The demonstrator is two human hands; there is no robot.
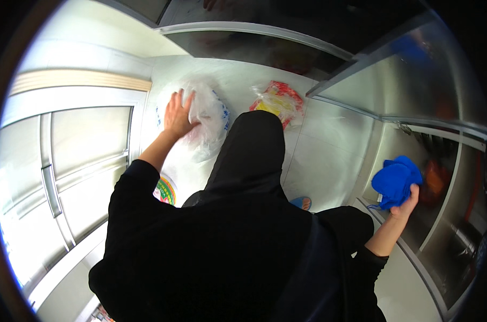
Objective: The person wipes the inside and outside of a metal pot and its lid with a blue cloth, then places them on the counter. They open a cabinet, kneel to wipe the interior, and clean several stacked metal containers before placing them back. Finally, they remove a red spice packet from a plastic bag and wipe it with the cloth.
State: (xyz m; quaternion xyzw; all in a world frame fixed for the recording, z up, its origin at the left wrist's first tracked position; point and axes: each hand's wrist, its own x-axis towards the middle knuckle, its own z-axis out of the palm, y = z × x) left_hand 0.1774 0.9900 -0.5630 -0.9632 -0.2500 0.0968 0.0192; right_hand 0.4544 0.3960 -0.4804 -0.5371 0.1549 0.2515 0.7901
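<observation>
At the right, my right hand (406,202) grips a bunched blue cloth (397,181), holding it up beside an open cabinet compartment (436,169). My left hand (180,115) is stretched forward over a translucent plastic bag (207,141) on the floor. Its fingers are spread and nothing is held in them; whether they touch the bag is not plain. Blue printing shows along the bag's sides, and its contents are blurred through the film. A short way to the right lies a red and yellow plastic package (281,102), partly hidden by my knee.
A framed sliding door or window (90,133) runs along the left. A round, colourfully printed tub or lid (167,191) is near my left forearm. Dark glossy cabinet fronts (259,50) border the far side of the tiled floor (324,141). One foot wears a blue slipper (297,202).
</observation>
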